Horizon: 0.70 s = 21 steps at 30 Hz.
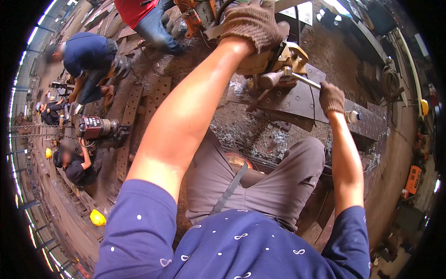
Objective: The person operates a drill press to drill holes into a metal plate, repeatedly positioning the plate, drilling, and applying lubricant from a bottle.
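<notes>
In front of me stands a tan and yellow drilling machine (296, 56) on a dark steel plate (302, 100) with several round holes. My left hand (253, 27), in a brown knitted glove, lies over the machine's top, its fingers bent round the far side and partly out of sight. A metal feed lever (304, 80) sticks out from the machine toward the right. Round its outer end my gloved right hand (332, 97) is closed. Just beyond that wrist a small bottle with a white cap (353, 116) is on the plate. The drill tip cannot be seen.
Metal shavings (274, 139) litter the ground. Another drilling machine (97, 127) stands left, near perforated steel strips (130, 125). Several people work there, one bending in a dark shirt (90, 53). Yellow helmets (97, 217) lie left; a coiled cable (391, 81) and orange box (412, 180) are right.
</notes>
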Tool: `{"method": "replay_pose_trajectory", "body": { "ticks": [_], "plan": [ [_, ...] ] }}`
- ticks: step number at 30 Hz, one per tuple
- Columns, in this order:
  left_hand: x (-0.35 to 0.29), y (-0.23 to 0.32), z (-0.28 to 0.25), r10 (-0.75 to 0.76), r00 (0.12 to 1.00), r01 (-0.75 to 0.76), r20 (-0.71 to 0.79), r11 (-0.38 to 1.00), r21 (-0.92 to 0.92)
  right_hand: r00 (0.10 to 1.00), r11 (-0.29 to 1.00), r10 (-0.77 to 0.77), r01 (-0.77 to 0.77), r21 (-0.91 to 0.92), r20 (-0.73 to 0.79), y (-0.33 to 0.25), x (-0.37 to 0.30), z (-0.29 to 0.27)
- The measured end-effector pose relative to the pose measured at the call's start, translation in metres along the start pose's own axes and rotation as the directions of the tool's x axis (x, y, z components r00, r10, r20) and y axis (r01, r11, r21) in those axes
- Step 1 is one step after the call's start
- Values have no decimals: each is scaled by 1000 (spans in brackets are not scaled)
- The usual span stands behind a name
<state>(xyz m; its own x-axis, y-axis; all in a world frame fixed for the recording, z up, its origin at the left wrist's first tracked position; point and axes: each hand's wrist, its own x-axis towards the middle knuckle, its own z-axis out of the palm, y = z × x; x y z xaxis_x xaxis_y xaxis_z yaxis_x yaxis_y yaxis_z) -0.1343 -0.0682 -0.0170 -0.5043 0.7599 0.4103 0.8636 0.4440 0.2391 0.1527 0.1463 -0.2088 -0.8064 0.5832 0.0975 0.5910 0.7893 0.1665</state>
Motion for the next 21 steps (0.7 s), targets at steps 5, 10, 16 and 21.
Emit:
{"method": "replay_pose_trajectory", "body": {
  "ticks": [5,10,16,21],
  "plan": [
    [-24,10,-8,112,994,-109,3,960,257,999,995,-18,22,-101,43,9,52,-7],
    [-1,-23,-20,122,985,-129,125,990,49,999,998,48,-47,47,-25,-28,2,-6],
    [11,-42,-20,162,969,-179,188,981,76,997,986,76,-71,150,-30,-69,-48,-5],
    [-27,5,-44,-89,984,77,156,993,85,995,998,70,-69,4,-69,-23,16,-1]
  ]
}}
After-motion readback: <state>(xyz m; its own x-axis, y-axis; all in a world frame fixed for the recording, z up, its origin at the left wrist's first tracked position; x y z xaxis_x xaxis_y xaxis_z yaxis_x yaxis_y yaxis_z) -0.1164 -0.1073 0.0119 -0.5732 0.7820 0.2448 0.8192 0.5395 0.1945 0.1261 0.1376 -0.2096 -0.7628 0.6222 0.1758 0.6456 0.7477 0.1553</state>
